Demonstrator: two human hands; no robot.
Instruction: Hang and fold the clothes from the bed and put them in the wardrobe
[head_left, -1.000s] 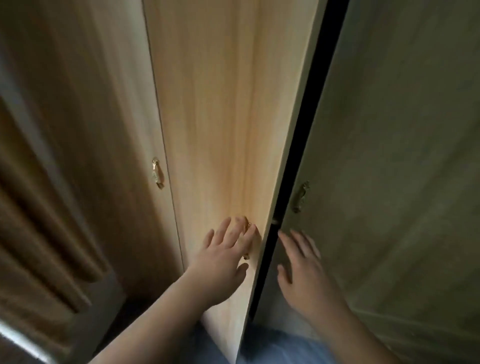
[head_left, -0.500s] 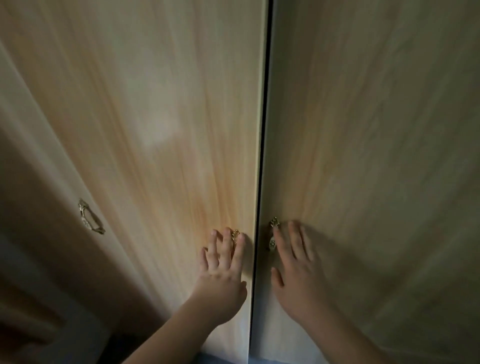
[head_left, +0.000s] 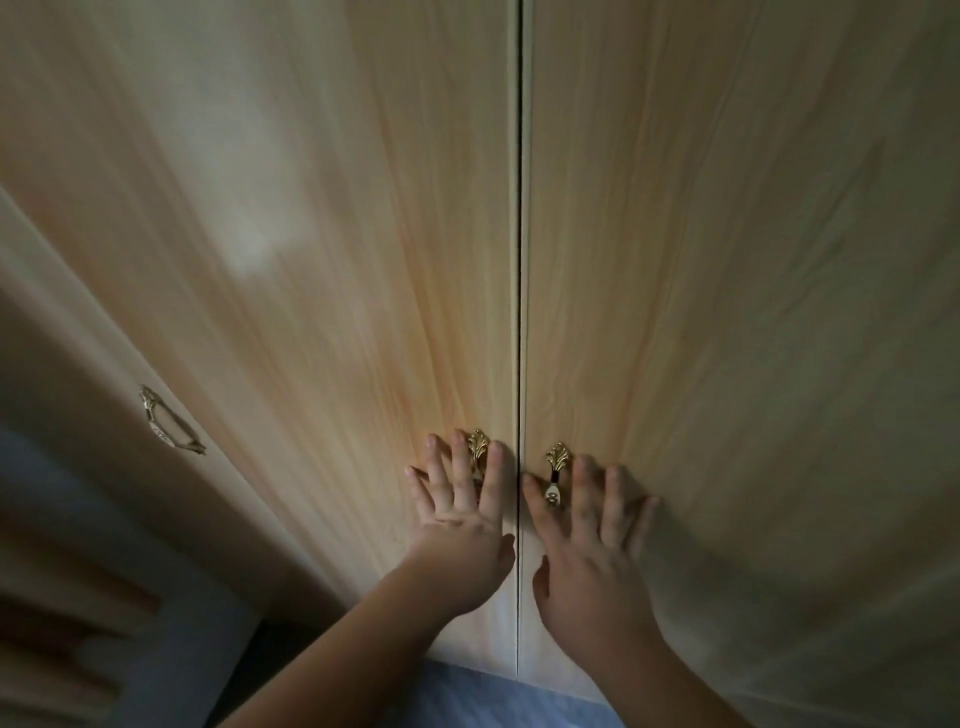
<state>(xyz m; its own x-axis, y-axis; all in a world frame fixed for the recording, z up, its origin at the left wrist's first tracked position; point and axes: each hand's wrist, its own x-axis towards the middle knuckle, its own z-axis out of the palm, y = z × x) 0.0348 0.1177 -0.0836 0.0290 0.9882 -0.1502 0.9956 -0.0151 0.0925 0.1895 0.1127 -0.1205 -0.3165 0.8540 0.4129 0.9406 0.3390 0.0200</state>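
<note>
Wardrobe (head_left: 519, 260) doors together under both flat palms (fingers straight, gripping nothing): left hand (head_left: 462, 525), right hand (head_left: 587, 545).

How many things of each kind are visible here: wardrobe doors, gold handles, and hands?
Wardrobe doors: 3 (left door, right door, far-left door)
Gold handles: 3 (far-left handle, left handle, right handle)
Hands: 2 (left hand, right hand)
Total: 8
</note>
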